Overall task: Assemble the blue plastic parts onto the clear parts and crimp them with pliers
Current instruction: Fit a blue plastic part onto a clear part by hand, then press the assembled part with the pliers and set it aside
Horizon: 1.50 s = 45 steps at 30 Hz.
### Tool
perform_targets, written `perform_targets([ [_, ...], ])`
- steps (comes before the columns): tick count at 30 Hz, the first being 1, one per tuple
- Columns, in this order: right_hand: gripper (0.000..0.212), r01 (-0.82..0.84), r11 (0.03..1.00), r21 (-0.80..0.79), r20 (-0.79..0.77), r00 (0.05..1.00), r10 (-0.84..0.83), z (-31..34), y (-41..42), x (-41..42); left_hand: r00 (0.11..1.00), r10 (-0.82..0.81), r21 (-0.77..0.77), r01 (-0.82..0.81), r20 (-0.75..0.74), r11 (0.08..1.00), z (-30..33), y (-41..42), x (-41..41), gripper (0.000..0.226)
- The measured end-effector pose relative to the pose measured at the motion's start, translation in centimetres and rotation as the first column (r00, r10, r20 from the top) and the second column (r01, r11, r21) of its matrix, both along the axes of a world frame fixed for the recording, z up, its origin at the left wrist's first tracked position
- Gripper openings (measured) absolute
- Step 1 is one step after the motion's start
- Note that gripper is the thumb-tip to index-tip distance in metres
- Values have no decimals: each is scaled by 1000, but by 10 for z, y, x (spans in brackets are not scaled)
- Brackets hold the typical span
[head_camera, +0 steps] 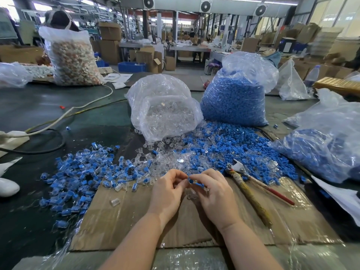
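My left hand (167, 191) and my right hand (214, 193) meet over the cardboard sheet (136, 221). Between their fingertips they pinch a small blue plastic part (191, 180). Several more blue and clear pieces (200, 185) are curled in my right hand. The pliers (251, 190), with taped yellow and red handles, lie on the cardboard just right of my right hand. Loose blue parts (224, 145) and clear parts (167, 154) are heaped beyond my hands. A pile of joined blue-and-clear pieces (83, 172) spreads to the left.
A bag of clear parts (163, 108) and a bag of blue parts (235, 94) stand behind the heap. Another bag with blue parts (327, 141) lies at right. A white cable (81, 108) and a power strip (13, 139) lie at left. One clear part (115, 202) sits alone on the cardboard.
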State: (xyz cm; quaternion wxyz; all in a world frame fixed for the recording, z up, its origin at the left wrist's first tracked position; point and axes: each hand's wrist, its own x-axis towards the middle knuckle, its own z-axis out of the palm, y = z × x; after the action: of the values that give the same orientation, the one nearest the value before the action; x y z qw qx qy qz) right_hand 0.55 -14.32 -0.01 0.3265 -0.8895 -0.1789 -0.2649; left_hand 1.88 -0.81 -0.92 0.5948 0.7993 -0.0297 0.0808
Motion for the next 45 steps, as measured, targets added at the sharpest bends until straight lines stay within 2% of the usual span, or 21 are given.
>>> perform_targets([
  [5, 12, 14, 1000, -3, 9, 1000, -14, 0, 0, 1, 1000, 4, 13, -4, -4, 1000, 1, 0, -1, 21],
  [15, 16, 7, 1000, -12, 16, 1000, -6, -2, 0, 3, 1000, 11, 7, -11, -19, 1000, 4, -2, 0, 16],
  [18, 22, 65, 998, -23, 19, 998, -64, 0, -2, 3, 1000, 25, 29, -25, -13, 999, 5, -1, 1, 19],
  [20, 28, 197, 979, -58, 23, 980, -196, 2, -6, 3, 999, 26, -8, -26, -28, 1000, 6, 0, 1, 16],
  [22, 38, 412, 901, -136, -32, 907, -420, 8, -13, 3, 999, 21, -29, -22, -42, 999, 7, 1, 0, 11],
  [24, 55, 570, 739, -360, -190, 731, -656, 15, -26, 6, 998, 8, -67, -12, -58, 998, 9, 1, 0, 9],
  [25, 62, 578, 667, -471, -268, 626, -732, 18, -34, 7, 998, 3, -90, -9, -67, 996, 10, 1, 0, 8],
  [27, 73, 535, 624, -570, -408, 475, -780, 20, -50, 8, 997, 5, -109, -14, -83, 994, 11, 1, 1, 7],
  [30, 74, 469, 631, -618, -487, 402, -775, 17, -64, 6, 994, 12, -129, -27, -111, 991, 13, 1, 2, 5],
  [35, 59, 456, 569, -684, -343, 487, -803, 18, -62, 2, 982, 3, -228, -46, -187, 972, 17, 2, 2, 5],
  [38, 47, 439, 598, -670, -354, 519, -778, 25, -59, 4, 974, -5, -307, -67, -228, 949, 21, 3, 3, 5],
  [41, 43, 424, 602, -677, -324, 563, -761, 35, -55, 4, 963, -23, -382, -84, -267, 920, 25, 6, 4, 8],
  [43, 43, 405, 635, -658, -319, 614, -722, 41, -51, 4, 956, -32, -422, -98, -292, 901, 28, 6, 5, 9],
  [45, 44, 314, 730, -607, -366, 705, -607, 48, -45, 7, 953, -28, -453, -118, -303, 884, 30, 6, 7, 9],
])
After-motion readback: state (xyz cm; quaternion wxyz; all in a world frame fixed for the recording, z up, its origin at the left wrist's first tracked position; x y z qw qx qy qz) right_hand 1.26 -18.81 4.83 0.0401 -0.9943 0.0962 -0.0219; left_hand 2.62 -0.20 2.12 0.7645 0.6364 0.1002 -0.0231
